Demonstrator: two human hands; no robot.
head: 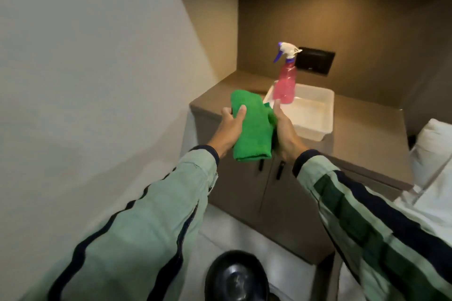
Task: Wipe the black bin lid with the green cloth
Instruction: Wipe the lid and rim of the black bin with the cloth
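Two hands hold one soft, fuzzy green cloth (252, 127) up in the air. The cloth is folded into a thick, long shape with a rounded top and a neat folded edge at the bottom. The left hand (231, 127) is curled around the cloth's left side, with the thumb pressed on the front. The right hand (286, 132) grips the cloth's right side, with its fingers tucked behind and out of sight, and its thumb pointing up. Both arms wear light green sleeves with dark stripes. Just past the right hand sits a white plastic tub (315, 127) with smooth, straight walls, shaped like a box. A pink spray bottle (285, 85) stands upright in the tub, near the right thumb. The bottle is see-through, with a white and purple trigger top. The tub rests on a flat brown countertop (362, 139), which looks smooth and dull. Below the hands are brown cabinet doors (274, 193) with small dark handles. Far below the hands, close to the person, is the black bin lid (236, 276). The lid is round, shiny and smooth, with a dip in the middle. The cloth is well apart from it. To the right of the right arm lies something white and puffy, maybe a pillow (433, 151).
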